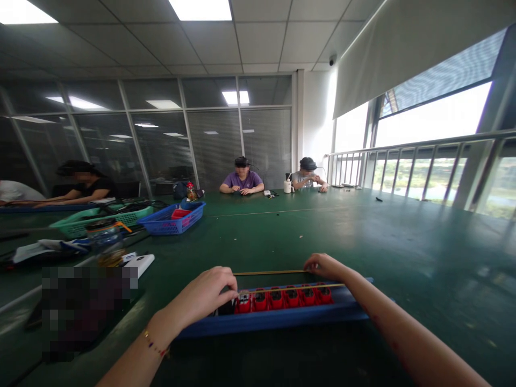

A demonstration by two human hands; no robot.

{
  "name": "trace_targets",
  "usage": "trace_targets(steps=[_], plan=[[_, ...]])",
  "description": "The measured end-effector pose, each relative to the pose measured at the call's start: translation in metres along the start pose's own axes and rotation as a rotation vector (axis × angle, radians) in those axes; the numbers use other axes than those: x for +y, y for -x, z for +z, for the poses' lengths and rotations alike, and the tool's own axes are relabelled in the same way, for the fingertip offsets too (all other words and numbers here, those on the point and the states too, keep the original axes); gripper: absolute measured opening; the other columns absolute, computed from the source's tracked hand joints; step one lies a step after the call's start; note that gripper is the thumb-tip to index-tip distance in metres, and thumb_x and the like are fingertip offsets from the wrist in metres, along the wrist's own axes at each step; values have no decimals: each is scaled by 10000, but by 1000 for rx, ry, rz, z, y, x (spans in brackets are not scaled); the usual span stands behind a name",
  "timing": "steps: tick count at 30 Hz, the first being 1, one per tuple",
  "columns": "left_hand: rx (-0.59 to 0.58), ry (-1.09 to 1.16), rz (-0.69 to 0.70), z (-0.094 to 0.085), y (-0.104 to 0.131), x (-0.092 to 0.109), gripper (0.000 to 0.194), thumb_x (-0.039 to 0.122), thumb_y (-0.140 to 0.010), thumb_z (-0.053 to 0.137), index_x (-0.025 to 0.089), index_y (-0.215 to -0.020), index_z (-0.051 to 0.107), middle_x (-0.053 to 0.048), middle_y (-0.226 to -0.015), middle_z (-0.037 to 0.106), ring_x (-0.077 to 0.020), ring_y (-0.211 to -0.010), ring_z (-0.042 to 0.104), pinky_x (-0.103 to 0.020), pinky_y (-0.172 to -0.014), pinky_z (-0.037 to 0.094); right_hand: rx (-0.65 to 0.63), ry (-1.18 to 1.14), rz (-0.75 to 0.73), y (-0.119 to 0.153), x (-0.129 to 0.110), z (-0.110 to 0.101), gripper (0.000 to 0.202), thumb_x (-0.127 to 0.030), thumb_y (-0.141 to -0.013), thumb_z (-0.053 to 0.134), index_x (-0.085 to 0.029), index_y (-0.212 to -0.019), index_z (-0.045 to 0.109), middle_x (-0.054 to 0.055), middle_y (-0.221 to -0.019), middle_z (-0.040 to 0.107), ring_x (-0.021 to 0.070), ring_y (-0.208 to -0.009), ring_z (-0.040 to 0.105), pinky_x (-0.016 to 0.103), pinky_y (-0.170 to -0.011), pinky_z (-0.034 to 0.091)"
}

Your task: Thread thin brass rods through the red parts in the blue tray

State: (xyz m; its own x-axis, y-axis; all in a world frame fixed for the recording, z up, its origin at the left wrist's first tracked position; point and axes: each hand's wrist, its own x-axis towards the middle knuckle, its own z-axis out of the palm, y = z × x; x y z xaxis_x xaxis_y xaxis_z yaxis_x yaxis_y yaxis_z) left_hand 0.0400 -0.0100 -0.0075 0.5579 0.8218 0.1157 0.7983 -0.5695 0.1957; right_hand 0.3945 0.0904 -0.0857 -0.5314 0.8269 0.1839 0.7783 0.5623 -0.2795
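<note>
A long blue tray (pixel 282 320) lies across the table before me, holding a row of several red blocks (pixel 276 301) with dark tops. My left hand (pixel 215 290) is at the row's left end, its fingers closed on the left part of a thin yellowish strip (pixel 270 273) stretched beyond the tray. My right hand (pixel 322 266) pinches that strip near its right end. A second yellowish strip (pixel 298 288) runs over the tops of the blocks, from near my left thumb toward my right forearm.
Blue basket (pixel 173 221) with a red item, green basket (pixel 100 221) with cables, a jar (pixel 105 242) and a white device (pixel 139 264) stand to the left. Several people sit around the green table (pixel 258 231). A white cup (pixel 287 186) stands at the far side.
</note>
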Motion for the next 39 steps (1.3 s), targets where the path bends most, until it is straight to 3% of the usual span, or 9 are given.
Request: trace_targets(steps=[4, 7, 11, 13, 19, 23, 27, 34, 39], plan=[[-17, 39, 35, -1, -1, 2, 246, 340, -840, 430, 223, -781, 638, -1, -817, 625, -138, -765, 563, -211, -679, 365, -17, -20, 9, 0, 4, 1, 294, -124, -691, 492, -215, -879, 700, 31, -803, 664, 156, -720, 593, 223, -668, 442], [40, 36, 19, -15, 1, 0, 242, 332, -834, 425, 226, -789, 638, 2, -814, 628, -134, -746, 565, -206, -659, 365, -30, -37, 15, 0, 5, 1, 296, -133, -697, 493, -213, -898, 695, 33, -821, 669, 159, -735, 596, 225, -675, 446], [170, -38, -56, -36, 2, -20, 207, 356, -797, 466, 240, -788, 637, 17, -806, 618, -130, -699, 556, -205, -603, 355, -39, -55, 27, -1, 6, 2, 300, -122, -688, 492, -202, -894, 694, 33, -817, 676, 158, -738, 603, 218, -675, 450], [160, -56, -89, -37, -2, -36, 202, 368, -779, 486, 235, -774, 638, 18, -758, 615, -129, -655, 551, -208, -573, 349, -30, -61, 46, -1, 7, 3, 304, -122, -692, 483, -195, -903, 689, 35, -830, 680, 162, -749, 607, 225, -683, 454], [-38, -20, -84, -1, -31, -65, 198, 356, -754, 504, 228, -746, 654, 13, -760, 645, -142, -692, 581, -201, -586, 379, 12, -73, 99, 0, 6, 3, 312, -192, -790, 415, -188, -1007, 638, 43, -833, 687, 168, -769, 616, 256, -704, 462], [-41, -54, -81, 26, -52, -68, 158, 328, -723, 546, 214, -718, 655, -13, -830, 627, -161, -764, 579, -220, -667, 397, -4, -54, 73, 1, 3, 2, 295, -337, -737, 549, -181, -963, 654, 54, -842, 678, 178, -746, 613, 244, -664, 465], [-55, -84, -70, 43, -68, -71, 106, 303, -698, 579, 216, -698, 640, -18, -893, 606, -182, -845, 561, -241, -731, 395, -28, -19, 44, 1, 2, 1, 239, -301, -696, 587, -188, -882, 685, 49, -820, 672, 167, -716, 611, 224, -651, 457], [-58, -123, -91, 54, -73, -74, 171, 246, -751, 505, 221, -908, 566, -19, -871, 615, -171, -807, 568, -240, -670, 415, -3, 56, 33, 1, -2, 1, 280, -120, -686, 485, -212, -853, 690, 27, -814, 674, 151, -732, 611, 209, -676, 440], [-103, -145, -92, 51, -71, -80, 327, 51, -627, 493, 231, -887, 579, 1, -823, 626, -149, -766, 576, -215, -639, 410, 10, 103, 36, 2, -5, 2, 307, -110, -670, 463, -220, -859, 678, 18, -815, 672, 152, -743, 609, 208, -670, 430]])
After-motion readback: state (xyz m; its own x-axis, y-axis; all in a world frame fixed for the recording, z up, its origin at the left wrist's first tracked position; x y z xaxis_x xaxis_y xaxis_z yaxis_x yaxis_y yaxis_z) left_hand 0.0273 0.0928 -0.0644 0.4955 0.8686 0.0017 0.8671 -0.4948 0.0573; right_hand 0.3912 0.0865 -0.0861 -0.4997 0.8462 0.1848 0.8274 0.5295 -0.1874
